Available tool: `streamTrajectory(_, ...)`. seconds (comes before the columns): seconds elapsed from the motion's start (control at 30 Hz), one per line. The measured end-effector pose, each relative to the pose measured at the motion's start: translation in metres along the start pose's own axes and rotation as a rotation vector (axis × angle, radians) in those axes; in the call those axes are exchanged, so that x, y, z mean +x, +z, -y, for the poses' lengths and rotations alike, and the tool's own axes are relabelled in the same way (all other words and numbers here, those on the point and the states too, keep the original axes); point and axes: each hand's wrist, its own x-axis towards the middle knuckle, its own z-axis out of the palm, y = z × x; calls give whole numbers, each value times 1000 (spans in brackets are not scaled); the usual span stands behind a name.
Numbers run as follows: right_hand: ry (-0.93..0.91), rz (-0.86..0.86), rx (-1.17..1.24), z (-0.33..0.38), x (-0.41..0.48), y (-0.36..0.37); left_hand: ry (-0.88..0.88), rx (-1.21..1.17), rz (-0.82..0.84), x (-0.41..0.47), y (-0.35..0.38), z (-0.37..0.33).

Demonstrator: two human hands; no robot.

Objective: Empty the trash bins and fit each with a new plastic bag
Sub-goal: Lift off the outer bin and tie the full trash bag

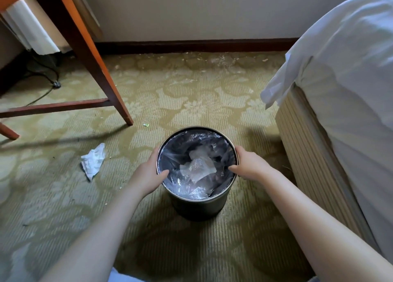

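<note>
One bin [197,205] was all I could see from where I stood, I told him. It sat upright on the carpet [191,94], between the table leg [93,54] and the bed [350,79].

Had it been emptied? he asked.

Not as far as I could judge. A clear plastic bag [187,188] lined it up to the rim, and a crumpled wad [197,166] of pale wrapping lay at the bottom. I took that for the old liner with the rubbish in it.

And the hands?

Both were on the rim. The left hand [148,171] had its thumb hooked inside and its fingers curled round the outside. The right hand [246,164] did the same on the opposite side. Both were clamped on, I'd say.

So what was left?

Nearly everything, by my reckoning: lifting the bag out or tipping the bin, then fitting a fresh bag. I saw no new bag anywhere in view. A crumpled tissue [93,160] lay on the carpet to the left, well apart from the bin, and a small green scrap [145,125] lay near the table leg. Whether other bins waited elsewhere, I couldn't tell.
</note>
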Motion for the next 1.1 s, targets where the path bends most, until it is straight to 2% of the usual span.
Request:
streamTrajectory(0.2, 4, -64, 15, 5, 0, 8, -32, 85, -15, -2, 3, -3)
streamTrajectory(0.4, 8, -160, 28, 12, -10, 6, -62, 63, -76, -12, -2, -15)
streamTrajectory(0.7, -95, -398, 63, 31, -29, -27, 11, -18, -215, -28, -51, -46)
streamTrajectory(1.1, -181, -603, 187, 72, -72, -106, 82, -126, -502, -51, -130, -94)
